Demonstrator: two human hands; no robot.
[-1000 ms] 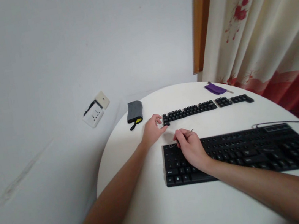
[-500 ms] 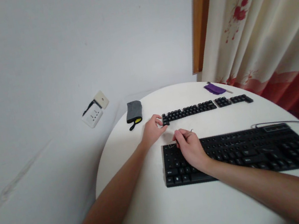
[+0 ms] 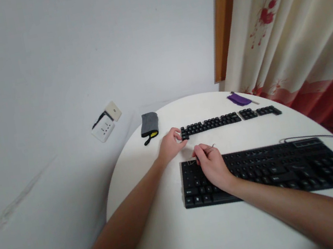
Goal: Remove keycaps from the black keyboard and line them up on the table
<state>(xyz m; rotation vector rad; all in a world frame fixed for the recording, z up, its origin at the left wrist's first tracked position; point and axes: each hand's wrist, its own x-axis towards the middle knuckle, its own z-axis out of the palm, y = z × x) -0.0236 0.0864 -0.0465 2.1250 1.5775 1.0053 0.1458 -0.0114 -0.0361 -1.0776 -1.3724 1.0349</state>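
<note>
A black keyboard (image 3: 290,167) lies across the round white table (image 3: 179,234). Behind it several loose black keycaps (image 3: 211,123) sit in rows. My left hand (image 3: 170,144) rests on the table with its fingertips pinched at the left end of those rows, touching a keycap there. My right hand (image 3: 211,164) hovers over the keyboard's upper left corner, fingers closed on a thin wire tool (image 3: 212,145) whose loop sticks out past the knuckles.
A grey pouch (image 3: 149,124) with a yellow tab lies at the table's back left edge. A purple cloth (image 3: 239,98) lies at the back. A wall socket (image 3: 104,127) is on the white wall. A curtain (image 3: 292,33) hangs at the right.
</note>
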